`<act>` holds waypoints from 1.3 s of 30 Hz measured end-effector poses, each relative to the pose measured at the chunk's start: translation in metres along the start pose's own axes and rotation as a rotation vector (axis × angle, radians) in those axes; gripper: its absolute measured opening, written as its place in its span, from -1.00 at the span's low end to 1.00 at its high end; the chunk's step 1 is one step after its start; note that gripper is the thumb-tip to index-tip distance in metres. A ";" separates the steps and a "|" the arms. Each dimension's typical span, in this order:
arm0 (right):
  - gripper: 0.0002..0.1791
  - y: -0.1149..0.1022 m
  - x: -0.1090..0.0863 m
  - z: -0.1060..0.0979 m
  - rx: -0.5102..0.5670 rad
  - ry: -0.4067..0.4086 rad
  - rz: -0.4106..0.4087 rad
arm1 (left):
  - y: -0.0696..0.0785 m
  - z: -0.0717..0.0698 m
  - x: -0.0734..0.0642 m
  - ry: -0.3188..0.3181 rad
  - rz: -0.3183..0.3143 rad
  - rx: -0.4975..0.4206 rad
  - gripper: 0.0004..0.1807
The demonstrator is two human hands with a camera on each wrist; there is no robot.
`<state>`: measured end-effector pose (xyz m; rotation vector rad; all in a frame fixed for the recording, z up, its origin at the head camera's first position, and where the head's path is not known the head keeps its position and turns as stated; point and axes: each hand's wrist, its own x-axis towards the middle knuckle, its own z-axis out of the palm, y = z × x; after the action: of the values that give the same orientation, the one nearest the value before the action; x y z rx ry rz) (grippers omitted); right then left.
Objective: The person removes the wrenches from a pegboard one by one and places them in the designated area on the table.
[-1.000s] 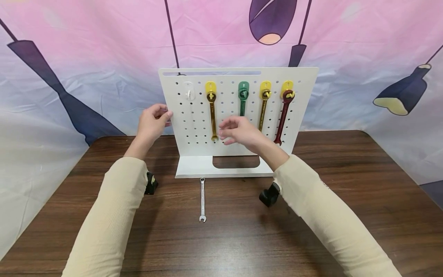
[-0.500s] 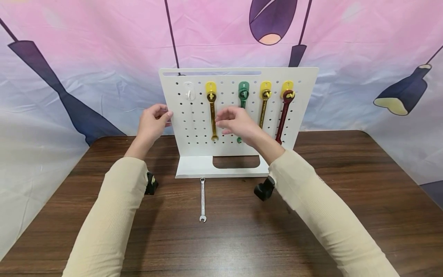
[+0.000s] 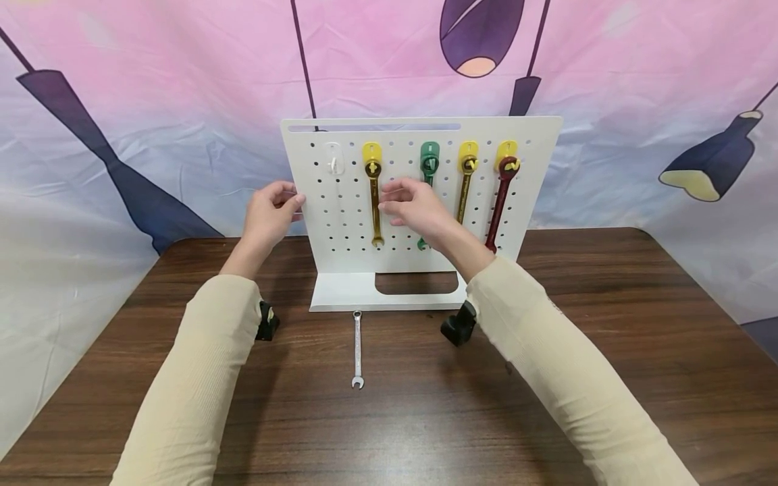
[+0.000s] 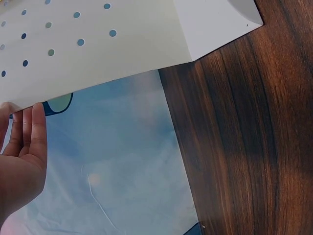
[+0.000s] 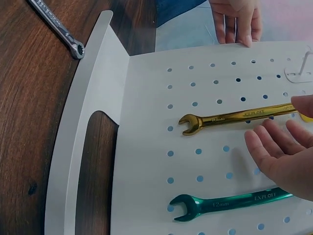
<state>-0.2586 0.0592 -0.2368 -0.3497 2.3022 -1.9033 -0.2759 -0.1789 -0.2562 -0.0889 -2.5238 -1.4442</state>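
My left hand (image 3: 267, 214) pinches the left edge of a white pegboard (image 3: 355, 260), thumb in front and fingers behind, as the left wrist view also shows. Close to the gold wrench (image 3: 375, 209) that hangs on a yellow hook, my right hand (image 3: 419, 209) has loosely bent fingers with a gap to the thumb. In the right wrist view the thumb overlaps the gold wrench's shank (image 5: 234, 117); whether it touches cannot be told. Behind that hand hangs a green wrench (image 5: 239, 200), partly covered in the head view. A silver wrench (image 3: 358, 351) lies on the table before the board.
To the right hang another gold wrench (image 3: 465, 192) and a dark red wrench (image 3: 501, 202). A white hook (image 3: 333, 162) at the board's upper left carries nothing. The stand's base has a cut-out. Behind the wooden table (image 3: 395, 432) hangs a printed cloth (image 3: 182, 135).
My right hand has moved up and slightly left toward the gold wrench, uncovering the green wrench's lower end. The left hand keeps its hold on the pegboard edge.
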 end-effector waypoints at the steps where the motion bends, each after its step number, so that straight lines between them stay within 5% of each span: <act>1: -0.65 -0.001 0.000 0.000 0.003 0.003 0.003 | 0.000 0.000 0.000 -0.001 -0.001 0.001 -0.71; 39: -0.84 -0.007 -0.005 0.006 0.001 -0.008 -0.024 | 0.000 -0.001 -0.001 -0.015 -0.006 0.001 -0.69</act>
<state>-0.2520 0.0537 -0.2310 -0.3857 2.3022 -1.9102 -0.2751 -0.1794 -0.2560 -0.0930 -2.5386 -1.4499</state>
